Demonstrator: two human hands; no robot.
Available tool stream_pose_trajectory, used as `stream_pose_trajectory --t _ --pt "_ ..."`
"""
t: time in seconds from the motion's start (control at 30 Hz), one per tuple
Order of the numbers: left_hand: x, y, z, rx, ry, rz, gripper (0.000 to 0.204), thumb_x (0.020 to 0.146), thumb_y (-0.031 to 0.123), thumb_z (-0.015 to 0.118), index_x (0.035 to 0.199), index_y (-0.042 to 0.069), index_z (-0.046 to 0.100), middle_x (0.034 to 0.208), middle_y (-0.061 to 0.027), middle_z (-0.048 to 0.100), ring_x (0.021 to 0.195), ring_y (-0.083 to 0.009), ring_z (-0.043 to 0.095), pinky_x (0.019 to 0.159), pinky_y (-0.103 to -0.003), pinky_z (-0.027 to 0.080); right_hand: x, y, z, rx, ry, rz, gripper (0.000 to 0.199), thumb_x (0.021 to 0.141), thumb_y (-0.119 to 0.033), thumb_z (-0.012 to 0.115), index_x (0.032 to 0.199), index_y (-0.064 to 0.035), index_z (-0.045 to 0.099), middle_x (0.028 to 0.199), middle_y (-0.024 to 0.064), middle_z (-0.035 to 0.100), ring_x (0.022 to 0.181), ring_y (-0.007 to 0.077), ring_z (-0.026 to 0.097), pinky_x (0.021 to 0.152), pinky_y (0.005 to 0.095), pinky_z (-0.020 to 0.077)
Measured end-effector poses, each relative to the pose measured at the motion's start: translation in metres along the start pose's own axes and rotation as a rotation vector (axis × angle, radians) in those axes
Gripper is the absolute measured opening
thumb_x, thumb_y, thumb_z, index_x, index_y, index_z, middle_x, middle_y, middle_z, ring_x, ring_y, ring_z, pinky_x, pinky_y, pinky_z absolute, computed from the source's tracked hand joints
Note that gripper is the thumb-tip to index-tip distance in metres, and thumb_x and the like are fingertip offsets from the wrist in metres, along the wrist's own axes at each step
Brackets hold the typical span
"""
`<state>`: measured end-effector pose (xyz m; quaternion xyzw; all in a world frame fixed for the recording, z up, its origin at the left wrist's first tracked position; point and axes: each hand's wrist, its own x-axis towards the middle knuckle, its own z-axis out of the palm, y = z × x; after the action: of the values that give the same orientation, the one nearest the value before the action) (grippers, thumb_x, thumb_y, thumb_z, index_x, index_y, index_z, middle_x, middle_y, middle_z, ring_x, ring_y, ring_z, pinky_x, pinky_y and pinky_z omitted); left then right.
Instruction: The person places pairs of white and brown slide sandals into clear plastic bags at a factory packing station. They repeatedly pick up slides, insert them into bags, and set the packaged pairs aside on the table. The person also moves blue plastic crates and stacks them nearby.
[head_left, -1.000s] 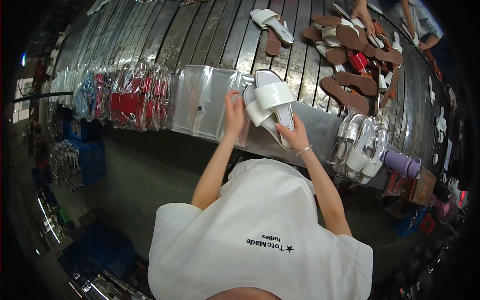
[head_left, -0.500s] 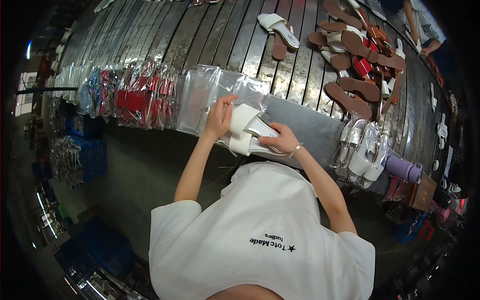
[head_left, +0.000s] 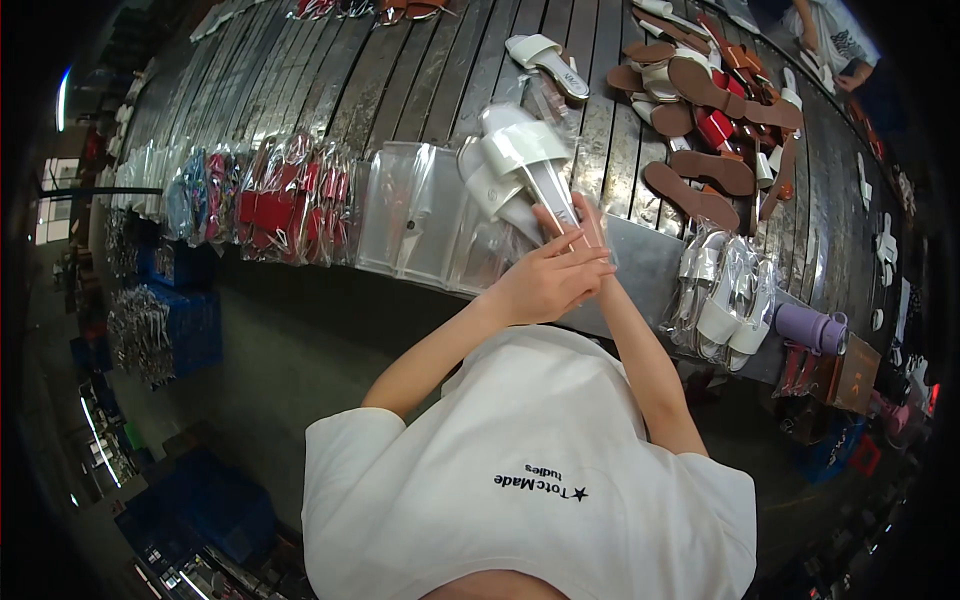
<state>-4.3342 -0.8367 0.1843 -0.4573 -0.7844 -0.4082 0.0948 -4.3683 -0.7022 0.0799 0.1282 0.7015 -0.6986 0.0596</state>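
Observation:
A pair of white slide sandals [head_left: 525,145] is tilted over the table's near edge, toes away from me. Clear film, apparently a plastic bag [head_left: 492,262], shows around and below them. My right hand [head_left: 587,228] is closed round their heel ends. Crossing in from the left, my left hand [head_left: 548,287] has its fingers closed beside the right one at the heels, where the bag's edge seems to be. The fingertips overlap, so the exact grip is partly hidden. Left of the sandals lies a stack of flat clear bags [head_left: 405,215].
Bagged red sandals [head_left: 285,210] stand in a row at the left. Bagged white sandals [head_left: 730,300] and a purple cylinder [head_left: 808,328] are at the right. Loose brown-soled sandals [head_left: 715,180] pile up beyond, on the slatted metal table [head_left: 420,80]. A person [head_left: 835,45] stands at the far right.
The sandals have moved up and away, turning toes outward, and clear film now shows around them. My left hand has left the toe end and come across to the heels beside my right.

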Motion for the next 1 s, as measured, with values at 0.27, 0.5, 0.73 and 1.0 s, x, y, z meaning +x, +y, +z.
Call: stream_pose_trajectory --t 0.27,0.5,0.73,1.0 --pt "-0.015 -0.021 0.054 -0.707 -0.204 -0.898 0.088 0.071 0.015 0.077 0.136 -0.001 0.020 0.128 -0.0168 0.045 0.115 -0.0267 0.050 0.096 -0.034 0.040 -0.019 -0.095 -0.024 0.303 0.461 -0.162 0.032 0.080 -0.027 0.072 0.090 -0.0027 0.055 0.082 0.0005 0.058 0.072 0.0069 0.050 0.064 0.0242 0.0424" --pt "-0.031 -0.034 0.087 -1.375 0.244 -0.962 0.051 0.084 -0.001 0.059 0.128 0.002 0.033 0.121 -0.0153 0.052 0.108 -0.0234 0.056 0.086 -0.032 0.050 -0.026 -0.010 -0.046 0.205 0.427 -0.022 0.032 0.078 -0.020 0.074 0.098 -0.0023 0.056 0.084 0.0015 0.061 0.072 0.0082 0.056 0.064 0.0247 0.0452" --pt "-0.068 -0.048 0.117 -1.325 0.155 -1.280 0.037 0.087 0.000 0.056 0.119 -0.005 0.038 0.106 -0.0189 0.060 0.096 -0.0228 0.062 0.076 -0.027 0.052 -0.049 0.075 -0.110 -0.659 0.211 0.067 0.099 0.054 -0.015 0.084 0.134 -0.0021 0.027 0.134 0.0240 0.034 0.125 0.0383 0.033 0.103 0.0403 0.0324" --pt "-0.080 -0.050 0.133 -0.904 0.296 -1.344 0.018 0.088 0.008 0.051 0.094 -0.006 0.060 0.088 -0.0122 0.066 0.072 -0.0151 0.063 0.062 -0.027 0.050 -0.065 0.030 -0.068 -1.105 0.096 -0.329 0.033 0.068 -0.030 0.074 0.094 -0.0124 0.063 0.121 0.0089 0.052 0.114 0.0330 0.042 0.094 0.0508 0.0306"
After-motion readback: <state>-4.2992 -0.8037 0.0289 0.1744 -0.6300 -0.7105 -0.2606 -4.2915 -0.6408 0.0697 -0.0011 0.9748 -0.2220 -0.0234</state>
